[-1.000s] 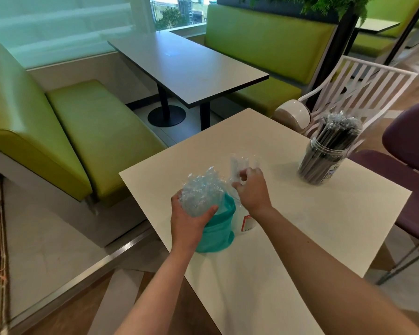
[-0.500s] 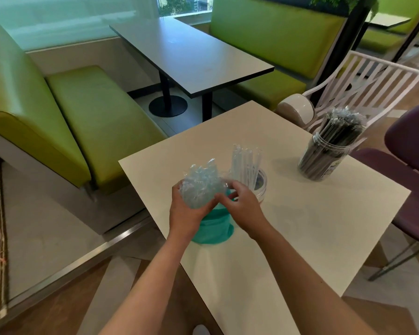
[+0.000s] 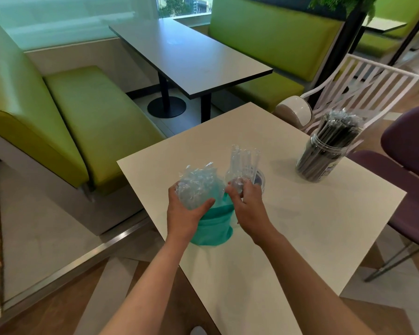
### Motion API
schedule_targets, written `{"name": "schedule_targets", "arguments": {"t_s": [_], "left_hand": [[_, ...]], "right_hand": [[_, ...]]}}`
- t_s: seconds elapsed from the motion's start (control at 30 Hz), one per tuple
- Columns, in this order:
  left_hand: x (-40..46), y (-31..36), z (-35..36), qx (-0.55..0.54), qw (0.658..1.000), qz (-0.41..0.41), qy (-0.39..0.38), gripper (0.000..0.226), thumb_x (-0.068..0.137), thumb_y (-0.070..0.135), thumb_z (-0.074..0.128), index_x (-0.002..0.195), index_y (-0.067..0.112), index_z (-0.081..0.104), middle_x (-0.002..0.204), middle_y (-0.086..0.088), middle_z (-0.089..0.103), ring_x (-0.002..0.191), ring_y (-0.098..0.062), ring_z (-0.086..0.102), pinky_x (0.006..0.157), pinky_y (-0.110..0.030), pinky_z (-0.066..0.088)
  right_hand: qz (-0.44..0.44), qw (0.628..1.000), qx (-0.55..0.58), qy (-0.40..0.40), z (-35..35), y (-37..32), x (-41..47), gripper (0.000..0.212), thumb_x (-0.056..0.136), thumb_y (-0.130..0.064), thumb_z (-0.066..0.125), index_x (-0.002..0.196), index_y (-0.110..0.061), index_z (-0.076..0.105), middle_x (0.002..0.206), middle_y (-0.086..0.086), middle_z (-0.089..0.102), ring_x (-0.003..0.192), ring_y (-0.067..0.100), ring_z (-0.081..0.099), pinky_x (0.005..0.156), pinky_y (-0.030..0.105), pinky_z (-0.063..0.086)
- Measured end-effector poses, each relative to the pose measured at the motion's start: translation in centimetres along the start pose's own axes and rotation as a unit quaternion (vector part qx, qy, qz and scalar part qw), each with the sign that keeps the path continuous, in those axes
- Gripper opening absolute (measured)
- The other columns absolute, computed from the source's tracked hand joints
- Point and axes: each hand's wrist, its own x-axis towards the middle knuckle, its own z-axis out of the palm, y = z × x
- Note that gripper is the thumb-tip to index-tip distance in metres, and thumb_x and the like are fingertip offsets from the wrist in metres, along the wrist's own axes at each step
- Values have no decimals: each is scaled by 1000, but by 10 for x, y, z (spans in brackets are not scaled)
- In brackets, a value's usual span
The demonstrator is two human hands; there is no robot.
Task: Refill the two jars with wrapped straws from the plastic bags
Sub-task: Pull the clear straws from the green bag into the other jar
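Observation:
My left hand (image 3: pixel 184 213) grips the teal plastic bag (image 3: pixel 214 228) near its top, where a bunch of clear-wrapped straws (image 3: pixel 196 184) sticks out. My right hand (image 3: pixel 248 205) pinches a few of these wrapped straws at the bag's mouth. Just behind my right hand stands a clear jar (image 3: pixel 260 181) with several clear-wrapped straws (image 3: pixel 243 160) standing upright in it; most of the jar is hidden by the hand. At the table's far right a second clear jar (image 3: pixel 322 158) is packed with black wrapped straws (image 3: pixel 339 129).
All this is on a cream square table (image 3: pixel 312 228). A white slatted chair (image 3: pixel 363 88) and a purple chair (image 3: pixel 411 151) stand to the right. Green benches (image 3: pixel 90 112) and a dark table (image 3: pixel 191 54) lie beyond.
My right hand came back from the clear jar to the bag's mouth and now pinches a few wrapped straws there. My left hand kept its grip on the bag.

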Motion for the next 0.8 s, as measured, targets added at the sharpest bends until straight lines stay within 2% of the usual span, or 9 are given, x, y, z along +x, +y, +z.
{"name": "schedule_targets", "arguments": {"t_s": [0.1,0.23,0.33,0.47,0.53,0.67,0.8], "left_hand": [[-2,3,2,-5,1000,0,-4,84,64,35,88,125,36,31,122,11,46,113,-10,48,93,-27,47],[-2,4,4,-9,1000,0,-5,84,65,35,88,127,35,31,121,14,45,111,-7,46,88,-21,42],[-2,4,3,-17,1000,0,-2,85,66,34,88,130,33,32,121,13,46,112,-8,47,89,-23,44],[-3,3,4,-20,1000,-3,-4,82,66,31,88,125,37,31,122,11,48,111,-11,50,84,-21,45],[-3,4,4,-12,1000,-4,-1,82,68,33,87,128,35,31,122,13,46,112,-9,47,85,-20,43],[-2,5,5,-3,1000,-7,2,84,67,37,86,128,35,29,122,14,43,112,-7,45,90,-22,42],[-2,5,6,0,1000,-9,1,84,67,38,86,129,35,29,122,15,43,113,-7,44,92,-23,42]], "right_hand": [[-25,1000,-5,11,-6,-8,0,34,94,-55,45,116,-29,50,118,0,49,110,17,54,98,45,50],[-24,997,-28,-63,-10,-16,-2,24,97,-44,49,118,-33,47,118,-1,53,106,16,55,96,43,51],[-13,994,2,-111,-11,-21,-10,36,95,-44,55,125,-26,47,120,0,55,98,14,57,87,31,53],[-26,995,-10,-99,-4,-15,-18,60,80,-51,72,128,-24,49,114,-9,56,89,11,56,79,24,52],[-27,997,-17,-77,-2,-12,-17,51,84,-44,71,126,-21,53,109,-6,59,85,13,57,78,27,55],[-19,999,-3,-40,-3,-15,-14,27,95,-38,57,114,-20,56,103,-1,61,91,15,60,84,34,56],[-30,999,-14,-43,-7,-17,-8,27,96,-40,53,117,-24,53,113,-4,60,105,13,59,94,38,54]]}}
